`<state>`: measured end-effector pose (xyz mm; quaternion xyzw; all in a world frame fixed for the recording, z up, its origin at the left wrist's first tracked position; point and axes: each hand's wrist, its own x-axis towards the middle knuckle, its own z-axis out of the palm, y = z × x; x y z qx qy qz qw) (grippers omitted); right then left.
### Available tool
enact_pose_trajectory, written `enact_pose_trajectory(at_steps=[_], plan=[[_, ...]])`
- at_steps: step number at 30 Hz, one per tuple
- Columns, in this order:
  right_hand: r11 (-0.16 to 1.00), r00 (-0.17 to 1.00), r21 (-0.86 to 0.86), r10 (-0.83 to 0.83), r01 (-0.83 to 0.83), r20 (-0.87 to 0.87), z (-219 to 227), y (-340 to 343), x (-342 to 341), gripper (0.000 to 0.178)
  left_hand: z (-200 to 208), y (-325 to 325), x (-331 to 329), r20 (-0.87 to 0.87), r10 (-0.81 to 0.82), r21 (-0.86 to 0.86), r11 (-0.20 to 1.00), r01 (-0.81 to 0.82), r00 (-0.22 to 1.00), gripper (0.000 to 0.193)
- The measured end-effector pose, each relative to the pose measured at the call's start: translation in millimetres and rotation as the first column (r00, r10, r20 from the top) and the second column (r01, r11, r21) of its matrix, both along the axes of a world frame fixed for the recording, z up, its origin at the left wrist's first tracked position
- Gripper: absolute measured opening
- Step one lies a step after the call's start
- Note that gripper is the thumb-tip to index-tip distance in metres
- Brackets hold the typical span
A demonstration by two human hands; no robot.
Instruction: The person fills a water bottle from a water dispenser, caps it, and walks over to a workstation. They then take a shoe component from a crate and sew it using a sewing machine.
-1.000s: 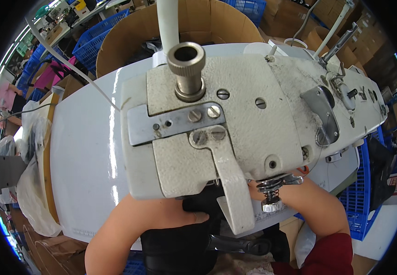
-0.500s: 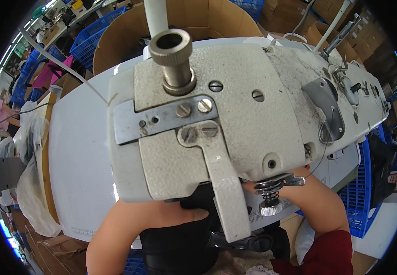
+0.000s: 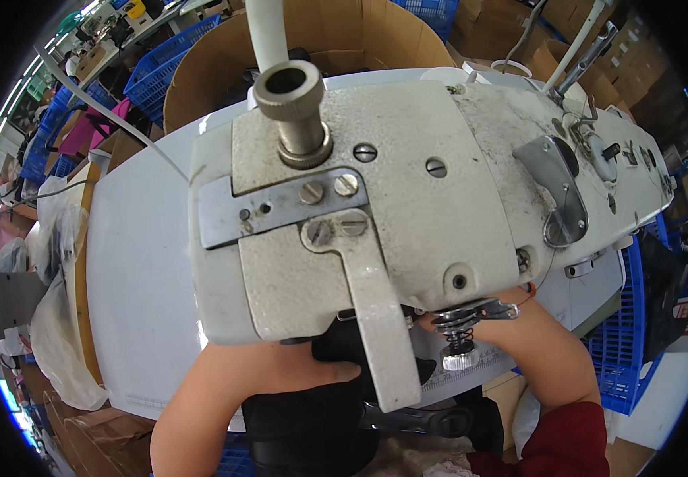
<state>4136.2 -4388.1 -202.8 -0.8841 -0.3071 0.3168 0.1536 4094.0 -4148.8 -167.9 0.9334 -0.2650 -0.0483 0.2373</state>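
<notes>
A large white sewing machine head (image 3: 439, 215) fills the middle of the view and hides much of my hands. Below its left end, my left hand (image 3: 304, 370) is closed on a black fabric item (image 3: 304, 429), its thumb stretched across the top. The other fingers of that hand are out of sight. On the far side of the presser-foot lever (image 3: 384, 342), my right hand (image 3: 423, 320) shows only a small part beside the tension spring (image 3: 455, 326). What its fingers do is hidden. A black strap (image 3: 415, 419) crosses the item near my lap.
The white tabletop (image 3: 141, 278) stretches left of the machine, with a ruler scale along its near edge. Behind stands a big cardboard bin (image 3: 360, 32). A blue crate (image 3: 618, 350) is at the right, and clear plastic bags (image 3: 62, 342) hang at the left.
The machine head sits slightly further left in the view, and its lever end appears a little higher. My left hand and the black fabric item have barely moved.
</notes>
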Motion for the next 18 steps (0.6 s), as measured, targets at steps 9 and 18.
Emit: enact_pose_trajectory(at_steps=[9,18], plan=[[0.950,0.911,0.299,-0.040,-0.092,0.411,-20,-5,1,0.040,-3,0,3,-0.257,-0.019,-0.035,0.999,0.011,0.966,0.069],[0.893,0.925,0.435,-0.063,-0.116,0.375,-12,-13,1,0.043,-13,2,1,-0.174,-0.058,0.114,0.990,0.078,0.983,0.070]])
